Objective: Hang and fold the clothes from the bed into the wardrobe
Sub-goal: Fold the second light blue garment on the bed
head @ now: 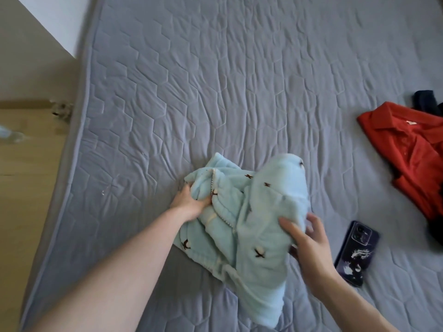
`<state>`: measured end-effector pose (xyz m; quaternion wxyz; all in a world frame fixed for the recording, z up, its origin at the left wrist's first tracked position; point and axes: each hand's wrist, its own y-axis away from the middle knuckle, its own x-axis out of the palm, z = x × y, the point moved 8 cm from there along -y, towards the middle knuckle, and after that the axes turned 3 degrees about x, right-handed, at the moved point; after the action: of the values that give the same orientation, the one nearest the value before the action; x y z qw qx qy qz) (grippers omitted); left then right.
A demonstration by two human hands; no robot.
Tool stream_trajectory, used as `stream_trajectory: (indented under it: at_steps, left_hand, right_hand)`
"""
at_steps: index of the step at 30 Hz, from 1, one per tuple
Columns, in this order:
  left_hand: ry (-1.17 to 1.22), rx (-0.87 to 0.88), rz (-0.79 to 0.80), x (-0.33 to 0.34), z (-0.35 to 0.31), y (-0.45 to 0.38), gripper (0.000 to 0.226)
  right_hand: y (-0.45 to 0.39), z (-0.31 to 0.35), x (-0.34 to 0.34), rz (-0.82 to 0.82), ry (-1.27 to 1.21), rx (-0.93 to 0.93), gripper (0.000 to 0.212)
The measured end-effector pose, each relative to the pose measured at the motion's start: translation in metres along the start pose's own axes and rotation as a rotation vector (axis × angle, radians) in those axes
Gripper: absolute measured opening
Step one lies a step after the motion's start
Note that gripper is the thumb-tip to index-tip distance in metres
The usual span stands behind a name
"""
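Note:
A light blue fleece garment (251, 212) with small brown and white motifs lies bunched and partly folded on the grey quilted bed (215, 92), near the front. My left hand (189, 202) grips its left edge, fingers curled into the fabric. My right hand (306, 238) holds the right side, thumb on top and fingers under the fold. A red collared shirt (407, 149) lies spread at the right edge of the bed, with a dark garment (426, 99) partly under it.
A dark phone (354, 252) lies on the bed just right of my right hand. The bed's left edge (72, 152) borders a light wooden floor (28, 188). A white wall panel (55, 17) stands at the top left.

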<state>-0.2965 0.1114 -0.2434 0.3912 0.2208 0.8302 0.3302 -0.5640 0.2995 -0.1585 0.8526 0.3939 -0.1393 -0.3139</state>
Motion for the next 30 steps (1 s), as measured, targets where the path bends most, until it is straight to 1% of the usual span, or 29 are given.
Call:
stream_trajectory:
  at_steps: [2,4,5,6,7,8,9,10,11,12,13,14,15,16,17,18,19,21,22,24,26,28,29,30]
  left_hand:
    - [0.121,0.071,0.021,0.0,-0.001,0.005,0.084]
    - [0.306,0.011,0.036,-0.007,0.008,0.008,0.076]
    - [0.361,-0.037,0.004,-0.011,0.014,0.01,0.072]
    - [0.348,-0.06,-0.085,-0.021,0.018,0.014,0.069]
    - [0.293,-0.03,-0.222,-0.035,0.015,0.025,0.065]
    - [0.271,0.048,-0.351,-0.045,0.007,0.043,0.061]
    - [0.305,0.141,-0.412,-0.049,-0.003,0.064,0.058]
    - [0.366,0.183,-0.365,-0.044,-0.008,0.081,0.059]
    - [0.424,0.207,-0.252,-0.032,-0.013,0.098,0.064]
    - [0.406,0.211,-0.147,-0.02,-0.014,0.112,0.074]
    - [0.342,0.231,-0.064,-0.007,-0.016,0.122,0.088]
    - [0.238,0.244,-0.031,0.001,-0.014,0.126,0.1]
    - [0.178,0.234,-0.038,0.004,-0.011,0.124,0.1]
    - [0.161,0.201,-0.071,-0.001,-0.009,0.121,0.088]
    - [0.181,0.157,-0.101,-0.009,-0.007,0.115,0.069]
    - [0.206,0.113,-0.118,-0.019,-0.006,0.108,0.052]
    - [0.227,0.072,-0.124,-0.029,-0.005,0.101,0.042]
    - [0.269,0.003,-0.111,-0.049,0.0,0.09,0.038]
    - [0.269,-0.027,-0.093,-0.058,0.003,0.086,0.04]
    - [0.193,-0.083,-0.07,-0.073,0.014,0.078,0.045]
    - [0.101,-0.131,-0.075,-0.083,0.029,0.065,0.038]
    - [0.013,-0.155,-0.11,-0.085,0.041,0.048,0.022]
    - [-0.037,-0.154,-0.139,-0.084,0.046,0.039,0.019]
    - [-0.067,-0.154,-0.178,-0.082,0.051,0.032,0.024]
  right_hand:
    - [0.006,0.012,0.035,0.079,0.054,-0.076,0.055]
    - [0.01,0.018,0.076,0.176,0.105,-0.124,0.046]
    - [0.01,0.018,0.095,0.22,0.134,-0.136,0.044]
    - [0.009,0.018,0.111,0.249,0.17,-0.145,0.043]
    - [0.007,0.018,0.123,0.261,0.207,-0.155,0.046]
    - [0.004,0.018,0.132,0.264,0.224,-0.162,0.05]
    - [0.0,0.019,0.14,0.264,0.23,-0.162,0.053]
    - [-0.003,0.02,0.146,0.264,0.232,-0.159,0.055]
    - [-0.005,0.022,0.152,0.27,0.24,-0.164,0.056]
    - [-0.006,0.024,0.158,0.283,0.253,-0.176,0.057]
    - [-0.007,0.027,0.165,0.307,0.269,-0.187,0.057]
    - [-0.006,0.029,0.171,0.339,0.284,-0.192,0.057]
    - [-0.005,0.03,0.175,0.377,0.287,-0.189,0.057]
    - [-0.003,0.031,0.177,0.41,0.289,-0.193,0.057]
    - [-0.001,0.033,0.176,0.425,0.298,-0.218,0.058]
    - [0.0,0.039,0.17,0.412,0.345,-0.292,0.059]
    - [0.003,0.048,0.164,0.379,0.437,-0.41,0.06]
    - [0.006,0.06,0.154,0.281,0.722,-0.658,0.065]
    - [0.006,0.061,0.152,0.232,0.876,-0.734,0.069]
    - [0.003,0.055,0.151,0.189,1.093,-0.74,0.077]
    - [-0.003,0.051,0.157,0.194,1.202,-0.708,0.08]
    - [-0.015,0.059,0.167,0.182,1.225,-0.701,0.076]
    - [-0.024,0.065,0.173,0.186,1.198,-0.681,0.074]
    - [-0.034,0.071,0.179,0.194,1.167,-0.653,0.074]
